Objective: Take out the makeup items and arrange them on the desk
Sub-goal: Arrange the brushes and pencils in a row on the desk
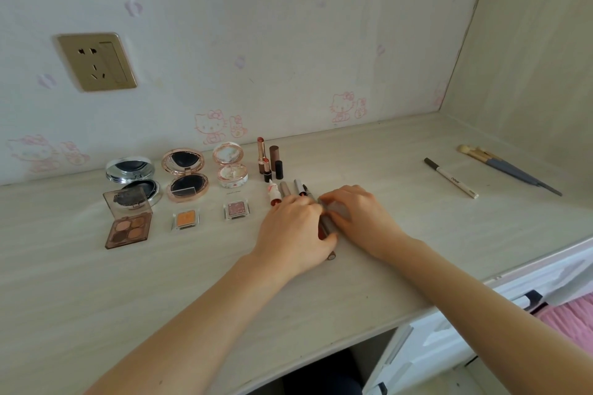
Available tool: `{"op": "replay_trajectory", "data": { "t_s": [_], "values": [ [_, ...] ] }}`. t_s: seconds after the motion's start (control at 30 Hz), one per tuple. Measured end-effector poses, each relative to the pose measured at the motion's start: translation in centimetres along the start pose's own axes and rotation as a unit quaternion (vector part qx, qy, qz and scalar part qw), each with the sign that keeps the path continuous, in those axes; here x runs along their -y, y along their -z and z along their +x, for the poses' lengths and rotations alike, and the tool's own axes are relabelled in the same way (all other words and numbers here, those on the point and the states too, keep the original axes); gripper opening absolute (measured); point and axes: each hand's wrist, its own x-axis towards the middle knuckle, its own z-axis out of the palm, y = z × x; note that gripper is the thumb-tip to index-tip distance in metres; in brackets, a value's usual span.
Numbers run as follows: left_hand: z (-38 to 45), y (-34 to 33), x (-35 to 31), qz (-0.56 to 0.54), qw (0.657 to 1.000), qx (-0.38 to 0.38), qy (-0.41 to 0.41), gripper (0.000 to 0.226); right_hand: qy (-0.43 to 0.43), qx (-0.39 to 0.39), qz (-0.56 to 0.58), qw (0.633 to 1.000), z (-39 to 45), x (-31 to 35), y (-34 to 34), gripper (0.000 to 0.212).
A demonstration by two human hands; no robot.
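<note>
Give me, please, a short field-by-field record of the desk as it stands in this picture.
surface: pale wood-grain desk against a wall
back row: three open round compacts, silver, rose-gold, floral
front row: four-pan eyeshadow palette, orange single pan, glitter single pan
standing: lipsticks
hands: left hand and right hand together on lying tubes
far right: white pencil, brushes

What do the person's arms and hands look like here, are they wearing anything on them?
Both forearms are bare to the bottom of the picture: no sleeves show. The left hand and right hand wear no gloves, and no rings, watch or bracelets are visible. Fingernails are too small to judge.
</note>
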Motion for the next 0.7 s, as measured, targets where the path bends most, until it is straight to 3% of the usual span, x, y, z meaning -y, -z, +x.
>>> {"op": "replay_trajectory", "data": {
  "t_s": [0.4, 0.7],
  "values": [
    [1.8, 0.1, -1.0, -0.040, 0.999, -0.025, -0.004, 0.034, -0.023, 0.008, -0.028, 0.999, -1.6, -2.2, 3.1, 0.030],
    [7.0, -2.1, -5.3, -0.055, 0.996, 0.049, -0.051, 0.031, -0.094, -0.025, -0.092, 0.991, -4.2, -8.0, 7.7, 0.028]
  ]
}}
